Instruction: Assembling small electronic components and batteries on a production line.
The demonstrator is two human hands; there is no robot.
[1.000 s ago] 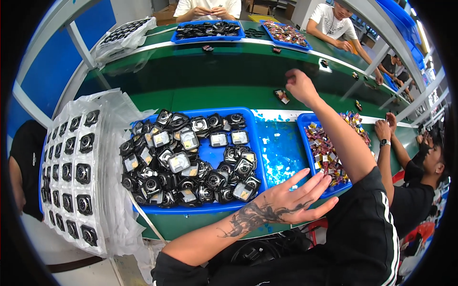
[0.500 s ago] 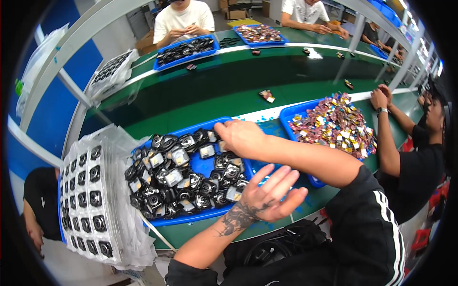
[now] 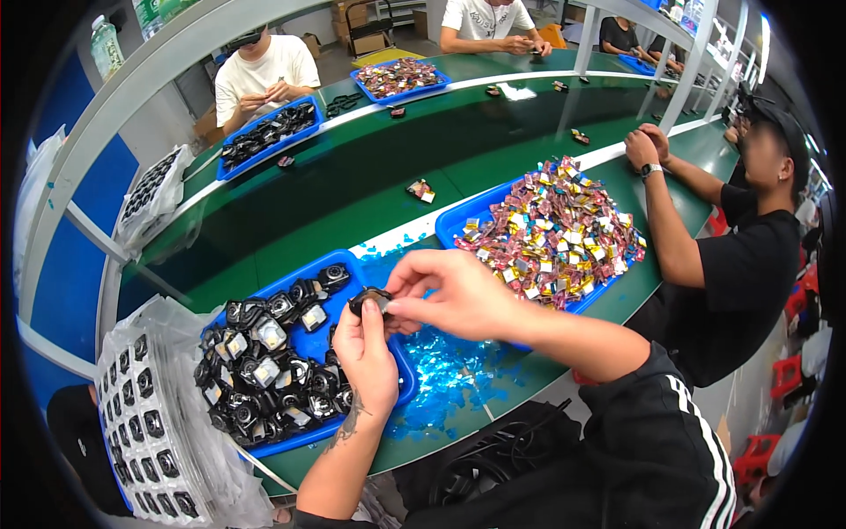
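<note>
Between two hands (image 3: 368, 357) (image 3: 458, 298), one black casing (image 3: 364, 298)

Factory workshop, green bench (image 3: 291, 212), blue parts trays (image 3: 306, 347), workers (image 3: 736, 256) alongside, apparently more far off

wide fisheye view, brightly and fairly evenly lit from above; a lamp (image 3: 765, 37) burns white at upper right. the dark green belt (image 3: 291, 198) carries a pale patch of glare, and blue film scraps (image 3: 449, 366) glint near my fingers (image 3: 374, 326), which show little blur. cables (image 3: 480, 476) below the tabletop (image 3: 529, 377) sink into shadow. the metal rail (image 3: 123, 97) bows toward the blackened rim; distant detail at right softens.
</note>
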